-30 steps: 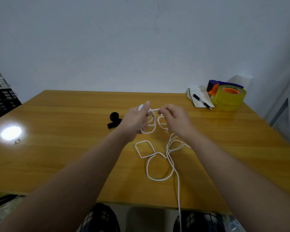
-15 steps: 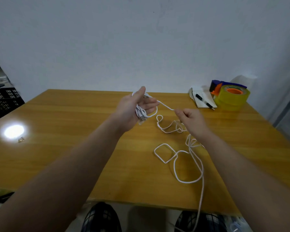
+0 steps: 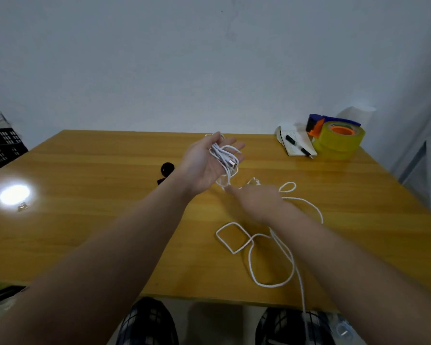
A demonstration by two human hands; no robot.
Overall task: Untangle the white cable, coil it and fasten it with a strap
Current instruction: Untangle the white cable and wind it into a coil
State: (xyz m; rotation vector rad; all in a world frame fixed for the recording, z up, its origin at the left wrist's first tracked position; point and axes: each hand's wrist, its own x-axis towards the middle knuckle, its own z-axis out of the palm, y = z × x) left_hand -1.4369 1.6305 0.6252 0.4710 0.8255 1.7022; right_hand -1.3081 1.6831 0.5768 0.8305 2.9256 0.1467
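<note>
Your left hand (image 3: 207, 168) lies palm up, fingers spread, cradling coils of the thin white cable (image 3: 224, 155); its remainder loops over the yellow wooden table (image 3: 85, 220). Your right hand (image 3: 258, 201) is blurred; its grip cannot be told.

head cam | faces forward-down | close over table (image 3: 97, 195) | single view

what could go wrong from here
1. The coil lies loose in the open left hand; its turns could slip off.
2. The cable on the table crosses itself in loops; pulling might tighten a knot.
3. Its tail hangs over the table edge and could drag slack down.
</note>
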